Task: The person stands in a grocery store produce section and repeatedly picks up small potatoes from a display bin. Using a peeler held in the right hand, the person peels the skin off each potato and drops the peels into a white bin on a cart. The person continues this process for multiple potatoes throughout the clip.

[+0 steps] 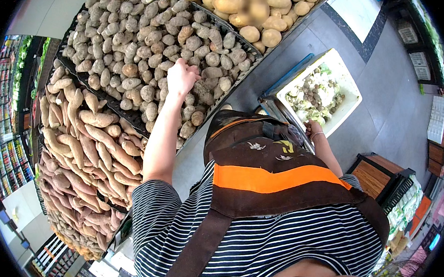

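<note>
My left hand point(182, 77) reaches down onto a heaped bin of small taro corms point(130, 49), its fingers curled among them. Whether it grips a corm is hidden by the back of the hand. On my other side, my right hand point(315, 129) is at the near rim of a white plastic or foam box point(350, 92). Its fingers are dark and small in view, so I cannot make out what they hold. Inside the box lie pale leaf scraps point(321, 115) and several small brown round pieces point(314, 91).
Sweet potatoes point(92, 138) are piled left of the taro, past a black divider point(101, 96). Potatoes point(270, 0) fill the bin at the top. The box rests on a cart with a metal rail point(291, 119). A wooden stand point(373, 177) is at lower right on the grey floor point(380, 102).
</note>
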`<action>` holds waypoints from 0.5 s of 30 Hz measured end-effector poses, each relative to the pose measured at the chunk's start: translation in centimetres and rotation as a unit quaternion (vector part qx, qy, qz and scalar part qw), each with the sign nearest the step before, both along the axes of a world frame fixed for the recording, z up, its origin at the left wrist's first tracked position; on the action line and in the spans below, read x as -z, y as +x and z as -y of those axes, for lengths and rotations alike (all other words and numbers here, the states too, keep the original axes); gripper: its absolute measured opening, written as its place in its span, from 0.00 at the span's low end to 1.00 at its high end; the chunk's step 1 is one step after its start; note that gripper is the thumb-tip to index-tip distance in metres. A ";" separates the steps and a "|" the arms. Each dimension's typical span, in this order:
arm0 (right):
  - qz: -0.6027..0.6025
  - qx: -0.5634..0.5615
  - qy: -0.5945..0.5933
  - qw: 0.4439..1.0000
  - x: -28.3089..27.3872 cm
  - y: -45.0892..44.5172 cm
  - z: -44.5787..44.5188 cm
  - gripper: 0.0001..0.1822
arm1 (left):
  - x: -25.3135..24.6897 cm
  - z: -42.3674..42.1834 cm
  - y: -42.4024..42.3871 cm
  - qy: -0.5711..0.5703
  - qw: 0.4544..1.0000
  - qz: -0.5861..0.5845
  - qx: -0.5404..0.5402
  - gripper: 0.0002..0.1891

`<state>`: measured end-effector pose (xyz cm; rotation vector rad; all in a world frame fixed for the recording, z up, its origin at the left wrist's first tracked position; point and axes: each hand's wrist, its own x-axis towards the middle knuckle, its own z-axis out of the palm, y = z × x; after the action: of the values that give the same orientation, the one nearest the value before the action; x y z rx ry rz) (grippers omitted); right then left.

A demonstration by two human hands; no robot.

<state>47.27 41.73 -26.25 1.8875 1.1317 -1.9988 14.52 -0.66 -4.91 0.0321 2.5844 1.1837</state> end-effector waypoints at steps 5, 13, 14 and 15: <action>0.013 -0.008 0.003 1.000 0.5 0.3 0.1 0.14 | -0.3 0.0 -0.6 -0.046 0.995 0.025 0.081 0.24; 0.016 -0.026 -0.001 1.000 0.2 0.7 0.0 0.14 | -0.5 -0.7 -2.2 0.082 0.988 0.125 0.045 0.25; 0.015 -0.026 0.001 1.000 0.1 0.7 0.0 0.12 | -0.4 -0.9 -2.4 0.118 0.983 0.136 0.027 0.24; 0.013 -0.025 0.003 1.000 0.0 0.7 0.0 0.11 | -0.3 -1.1 -2.6 0.153 0.977 0.146 0.010 0.24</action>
<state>47.97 41.71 -26.23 1.8633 1.1675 -1.9400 11.96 0.45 -4.57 -0.0470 2.1290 1.4480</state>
